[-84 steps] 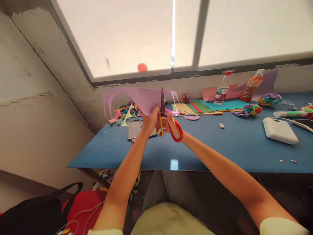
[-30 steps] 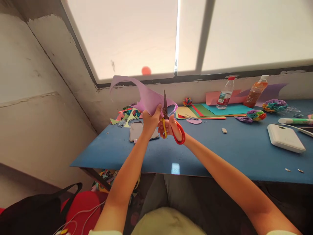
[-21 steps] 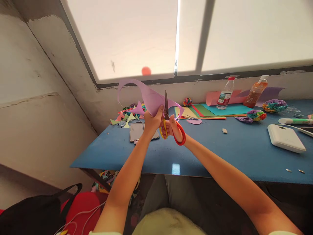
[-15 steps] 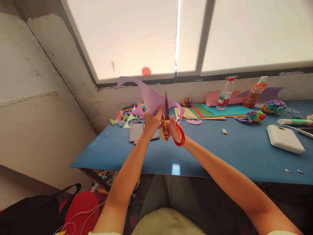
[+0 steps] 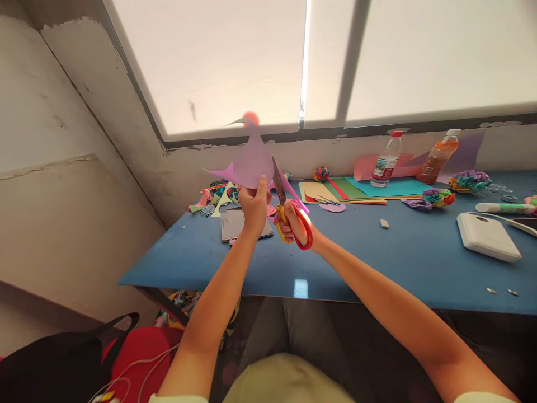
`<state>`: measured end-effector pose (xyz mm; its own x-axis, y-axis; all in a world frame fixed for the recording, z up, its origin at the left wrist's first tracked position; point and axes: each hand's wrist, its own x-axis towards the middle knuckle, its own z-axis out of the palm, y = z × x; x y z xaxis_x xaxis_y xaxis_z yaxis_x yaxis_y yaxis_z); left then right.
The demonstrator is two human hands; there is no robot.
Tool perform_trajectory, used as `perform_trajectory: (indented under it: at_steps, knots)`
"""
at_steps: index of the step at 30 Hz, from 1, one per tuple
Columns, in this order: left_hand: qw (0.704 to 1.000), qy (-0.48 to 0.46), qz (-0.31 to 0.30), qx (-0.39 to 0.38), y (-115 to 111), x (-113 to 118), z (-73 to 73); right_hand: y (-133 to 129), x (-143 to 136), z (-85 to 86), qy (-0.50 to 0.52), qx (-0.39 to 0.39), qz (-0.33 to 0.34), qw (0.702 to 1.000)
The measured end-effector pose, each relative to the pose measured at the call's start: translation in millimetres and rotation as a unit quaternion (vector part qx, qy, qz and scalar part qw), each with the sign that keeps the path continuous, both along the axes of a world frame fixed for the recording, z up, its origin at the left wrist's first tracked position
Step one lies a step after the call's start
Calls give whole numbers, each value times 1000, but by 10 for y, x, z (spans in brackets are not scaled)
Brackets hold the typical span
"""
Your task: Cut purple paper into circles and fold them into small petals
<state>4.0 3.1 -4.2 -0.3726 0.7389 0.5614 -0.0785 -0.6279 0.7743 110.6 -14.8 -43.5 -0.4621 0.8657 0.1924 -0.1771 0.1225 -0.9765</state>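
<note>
My left hand point(image 5: 254, 207) pinches a piece of purple paper point(image 5: 253, 162) along its lower edge, the thumb on the near side. The paper stands up above the fingers, with a thin curled strip at its top and pointed corners at the sides. Beside it, my right hand point(image 5: 292, 223) grips scissors point(image 5: 280, 184) with one yellow and one red handle. The blades point up and look nearly together, at the paper's right edge; whether they touch it I cannot tell. Below the left hand lies a grey tablet-like device point(image 5: 232, 225), partly covered by the wrist.
Paper scraps point(image 5: 222, 193) lie at the blue table's point(image 5: 176, 252) left back. Coloured sheets point(image 5: 369, 188), a purple paper disc point(image 5: 333, 207), a water bottle point(image 5: 386, 162) and an orange drink bottle point(image 5: 439, 157) stand or lie behind. Rightward are paper flowers point(image 5: 470, 181), a glue stick point(image 5: 505, 207) and a white box-shaped device point(image 5: 489, 237).
The purple paper has been turned in my left hand, its curled strip now at the top. My left hand has shifted slightly left, and the scissors tilt more to the left.
</note>
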Motion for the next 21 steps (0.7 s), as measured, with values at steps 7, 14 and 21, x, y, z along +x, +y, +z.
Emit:
perform_trajectory:
  at_steps: [7,14,21]
  knots:
    - [999,21,-11,-33,50,-9,-28,75,-33,-57,-2,53,48,997]
    - [998,50,-21,-38,65,6,-60,75,-54,-80,27,58,47,997]
    - [997,51,-16,-52,12,33,-40,97,-29,-76,20,79,40,996]
